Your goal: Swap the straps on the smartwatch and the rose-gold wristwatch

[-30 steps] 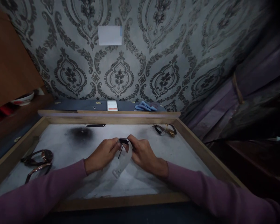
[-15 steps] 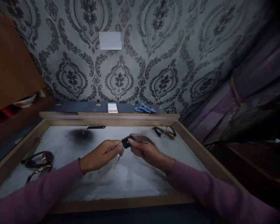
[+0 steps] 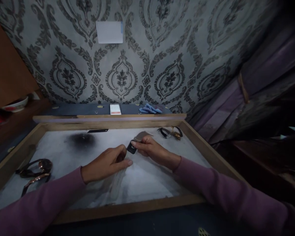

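Over the middle of a white-bottomed wooden tray [image 3: 127, 209], my right hand [image 3: 151, 147] pinches a small black rectangular item [image 3: 131, 147]. A grey strap-like piece [image 3: 142, 134] sticks up behind that hand's fingers. My left hand [image 3: 110, 162] is just left of the black item, its thumb parted from its curled fingers, with nothing visible between them. Below its fingertips a pale, blurred strip [image 3: 116, 183] shows against the tray bottom; whether it lies there or is falling I cannot tell.
Watches [image 3: 44, 166] lie at the tray's left side, and more watches [image 3: 171, 132] at the back right. A dark flat strip [image 3: 97, 130] is near the back edge. Behind the tray are a phone [image 3: 115, 109] and a blue cloth [image 3: 150, 108].
My left thumb has come away from the fingers, and the thin dark tool once in that hand is gone from it. The pale strip has appeared below. The view has shifted slightly.
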Available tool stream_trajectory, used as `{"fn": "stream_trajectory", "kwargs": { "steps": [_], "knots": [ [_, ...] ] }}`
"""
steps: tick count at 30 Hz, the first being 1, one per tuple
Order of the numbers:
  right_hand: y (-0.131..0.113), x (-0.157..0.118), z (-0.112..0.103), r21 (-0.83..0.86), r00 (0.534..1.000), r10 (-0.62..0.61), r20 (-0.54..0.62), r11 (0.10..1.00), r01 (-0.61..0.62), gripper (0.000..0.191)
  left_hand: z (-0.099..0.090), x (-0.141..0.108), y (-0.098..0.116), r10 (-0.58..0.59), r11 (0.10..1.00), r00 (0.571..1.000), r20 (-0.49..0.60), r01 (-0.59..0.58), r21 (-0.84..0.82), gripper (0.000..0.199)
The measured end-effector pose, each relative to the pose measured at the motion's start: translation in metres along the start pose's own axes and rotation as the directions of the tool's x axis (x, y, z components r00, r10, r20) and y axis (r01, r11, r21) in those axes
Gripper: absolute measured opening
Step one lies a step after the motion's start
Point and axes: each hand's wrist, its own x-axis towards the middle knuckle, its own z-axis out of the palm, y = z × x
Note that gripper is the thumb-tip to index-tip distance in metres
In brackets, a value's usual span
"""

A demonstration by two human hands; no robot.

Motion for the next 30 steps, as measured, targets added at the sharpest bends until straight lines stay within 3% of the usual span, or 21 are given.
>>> {"fn": "stream_trajectory", "kwargs": {
  "steps": [3,6,9,12,17,22,26,30],
  "knots": [
    [0.002,0.001,-0.004,-0.038,0.993,0.025,0.118,0.999,-0.021,0.047,-0.001,-0.002,-0.003,0.02,0.989,0.999,-0.042,-0.014,0.15,0.034],
    [0.007,0.003,-0.006,-0.069,0.968,0.064,0.241,0.996,-0.048,0.042,-0.001,-0.001,-0.009,0.178,0.928,0.984,0.014,-0.173,0.331,0.038],
    [0.015,0.006,-0.007,-0.091,0.961,0.089,0.261,0.994,-0.068,0.035,0.001,0.0,-0.016,0.277,0.865,0.958,0.075,-0.283,0.415,0.033],
    [0.02,0.009,-0.008,-0.133,0.956,0.095,0.276,0.989,-0.06,0.029,0.005,0.0,-0.019,0.272,0.874,0.961,0.056,-0.271,0.402,0.033],
    [0.022,0.012,-0.006,-0.326,0.974,0.032,0.224,0.944,0.044,0.024,0.017,0.002,-0.02,0.218,0.894,0.974,-0.055,-0.177,0.411,0.049],
    [0.018,0.009,-0.002,-0.573,0.996,-0.001,0.09,0.818,0.053,0.017,0.025,0.004,-0.021,0.206,0.876,0.975,-0.087,-0.144,0.461,0.058],
    [0.015,0.006,0.001,-0.652,0.997,-0.067,0.022,0.755,0.066,0.015,0.026,0.005,-0.023,0.23,0.853,0.97,-0.077,-0.163,0.496,0.05],
    [0.018,0.005,0.002,-0.651,0.997,-0.076,0.012,0.756,0.065,0.017,0.024,0.007,-0.023,0.286,0.787,0.957,-0.055,-0.202,0.584,0.056]
  ]
}}
